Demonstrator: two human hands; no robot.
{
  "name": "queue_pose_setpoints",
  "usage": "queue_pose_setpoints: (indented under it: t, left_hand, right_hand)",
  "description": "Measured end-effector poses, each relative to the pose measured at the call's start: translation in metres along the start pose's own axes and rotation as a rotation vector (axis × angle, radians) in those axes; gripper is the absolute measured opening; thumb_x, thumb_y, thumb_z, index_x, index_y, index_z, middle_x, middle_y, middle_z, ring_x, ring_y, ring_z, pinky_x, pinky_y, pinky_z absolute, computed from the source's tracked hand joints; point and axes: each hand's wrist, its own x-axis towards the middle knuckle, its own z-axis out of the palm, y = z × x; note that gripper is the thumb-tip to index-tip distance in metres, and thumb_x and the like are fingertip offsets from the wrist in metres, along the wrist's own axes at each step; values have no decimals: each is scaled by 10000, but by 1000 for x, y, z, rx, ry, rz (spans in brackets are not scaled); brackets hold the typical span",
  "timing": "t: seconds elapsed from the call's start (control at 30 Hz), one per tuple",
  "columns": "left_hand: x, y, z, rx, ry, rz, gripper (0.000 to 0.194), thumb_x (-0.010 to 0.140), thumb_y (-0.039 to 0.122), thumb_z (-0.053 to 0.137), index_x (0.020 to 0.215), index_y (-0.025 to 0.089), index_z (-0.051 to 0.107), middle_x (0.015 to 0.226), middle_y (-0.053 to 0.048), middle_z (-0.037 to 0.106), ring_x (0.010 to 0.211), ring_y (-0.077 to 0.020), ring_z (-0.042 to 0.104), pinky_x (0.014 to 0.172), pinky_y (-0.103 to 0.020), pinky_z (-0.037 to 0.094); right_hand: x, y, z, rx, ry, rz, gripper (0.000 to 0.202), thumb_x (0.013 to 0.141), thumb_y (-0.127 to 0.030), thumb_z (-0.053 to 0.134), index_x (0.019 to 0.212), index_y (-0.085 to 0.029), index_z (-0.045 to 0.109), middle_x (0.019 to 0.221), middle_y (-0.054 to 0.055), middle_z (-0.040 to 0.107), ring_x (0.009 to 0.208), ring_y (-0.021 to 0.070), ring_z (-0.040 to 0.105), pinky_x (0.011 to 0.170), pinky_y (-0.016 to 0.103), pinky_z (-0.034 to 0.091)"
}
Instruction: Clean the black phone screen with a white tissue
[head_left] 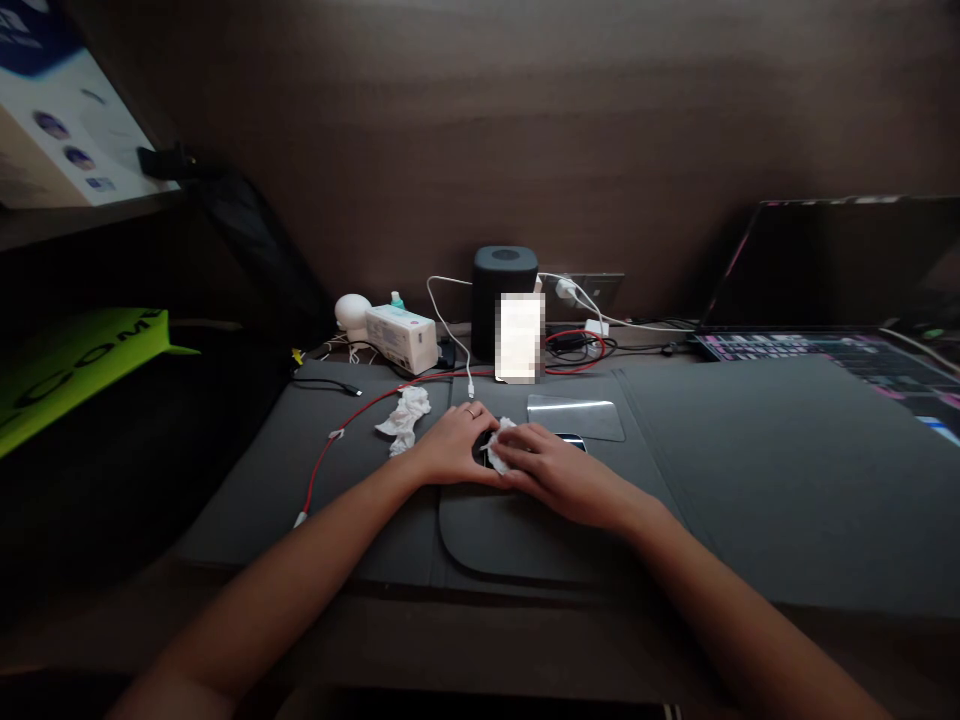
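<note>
A smartphone [574, 441] with a dark, glossy face lies crosswise on the grey mat, mostly covered by my hands. My left hand [459, 446] grips its left end, thumb along the near edge and fingers at the far edge. In my right hand [559, 470], closed fingers press a crumpled white tissue [501, 446] against the phone's face. Just beyond my right hand lies a clear, glassy sheet [576, 417] with rounded corners. Another crumpled tissue [405, 420] rests left of my left hand.
A dark speaker [486, 300] stands against the wall behind a bright blurred panel [519, 340]. A small white box [401, 338] is left of it. A red cable [322, 465] curves over the mat [750, 470]. An open laptop [832, 280] stands at right.
</note>
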Motion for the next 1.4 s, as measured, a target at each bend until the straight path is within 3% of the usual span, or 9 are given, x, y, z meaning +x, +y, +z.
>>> queue_pose_setpoints:
  t: [0.13, 0.27, 0.4, 0.6, 0.7, 0.83, 1.0, 1.17, 1.4]
  left_hand:
    - [1, 0, 1, 69, -19, -7, 425, 702, 503, 769, 938, 212, 569, 1038, -66, 572, 999, -273, 553, 883, -397, 457]
    - [0, 1, 0, 37, -6, -8, 534, 669, 542, 800, 1035, 221, 582, 1087, -68, 574, 1045, -284, 553, 916, -403, 450]
    - [-1, 2, -1, -27, -7, -38, 694, 620, 666, 797, 1125, 233, 597, 1143, -67, 569, 1065, -288, 566, 939, -409, 451]
    - [-2, 2, -1, -35, -9, -40, 731, 607, 690, 795, 1138, 227, 600, 1163, -69, 576, 1078, -291, 566, 961, -418, 449]
    - [-1, 2, -1, -32, -9, -38, 735, 606, 688, 798, 1134, 216, 601, 1156, -70, 577, 1078, -291, 569, 956, -418, 452]
    - [-1, 2, -1, -27, -8, -35, 712, 618, 673, 799, 1131, 222, 598, 1148, -65, 574, 1068, -288, 567, 950, -419, 450]
    - [-1, 4, -2, -18, -18, -32, 628, 625, 633, 812, 1046, 217, 603, 1093, -57, 574, 1037, -277, 567, 907, -397, 455]
    - [-2, 5, -4, -21, -14, -50, 677, 612, 627, 825, 1108, 220, 609, 1117, -61, 573, 1045, -275, 570, 925, -398, 452]
    - [-1, 3, -2, -29, -8, -37, 730, 597, 675, 811, 1125, 211, 613, 1140, -64, 579, 1096, -286, 559, 981, -406, 441]
  right_hand:
    - [3, -5, 2, 12, -39, -68, 425, 995, -399, 516, 1358, -183, 563, 1334, 163, 566, 1226, 299, 486, 1054, 491, 397]
    - [-2, -3, -6, 42, -71, -30, 279, 999, -355, 513, 1162, -227, 700, 1223, 109, 628, 1129, 266, 547, 1003, 432, 430]
    - [-18, 14, -23, 111, -89, 54, 259, 984, -250, 502, 1093, -249, 737, 1144, 81, 656, 1045, 231, 603, 912, 357, 474]
    - [-40, 44, -40, 189, -83, 163, 254, 932, -195, 505, 1016, -230, 743, 1121, 82, 654, 912, 206, 645, 800, 316, 507]
    - [-34, 48, -32, 119, 5, 176, 238, 913, -168, 515, 1005, -199, 732, 1043, 99, 659, 908, 220, 632, 802, 328, 498]
    - [-11, 37, -7, -19, 115, 180, 261, 950, -173, 485, 1058, -168, 723, 994, 120, 652, 898, 234, 606, 786, 342, 483]
    - [9, 15, 9, -13, 51, 31, 284, 958, -155, 497, 1159, -176, 697, 1104, 128, 642, 986, 241, 572, 862, 359, 462]
    - [-5, 13, -12, 135, -72, 49, 272, 982, -211, 480, 1065, -199, 739, 1080, 94, 649, 970, 226, 595, 848, 336, 463]
    - [-42, 46, -42, 196, -130, 224, 244, 960, -221, 496, 1013, -201, 733, 1011, 80, 624, 840, 191, 610, 766, 299, 462]
